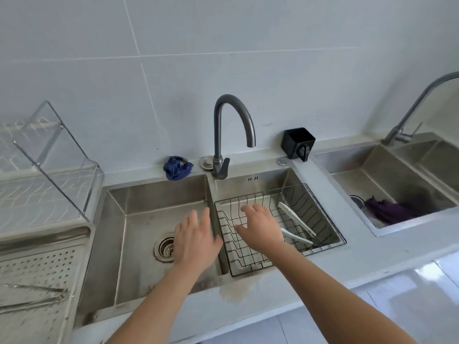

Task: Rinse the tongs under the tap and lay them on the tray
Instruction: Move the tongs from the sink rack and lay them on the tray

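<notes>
Soft, even daylight filled the scene, bright without harsh contrast. The tiled wall (223, 45) read pale blue-grey and evenly lit. Shadows were faint; the darkest lay in the far sink basin (409, 189), well right of the right grip (260, 227). A glossy sheen showed on the cabinet front (422, 281) below the counter (323, 264). Wide-angle distortion bowed the counter edge and wall joints toward the borders. Detail was slightly soft throughout, with mild blur on the left grip (193, 239).

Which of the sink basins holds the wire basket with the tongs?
The basin right of the dark tap, holding the wire basket and tongs; the left one is bare, the far-right one holds a purple cloth.
</notes>
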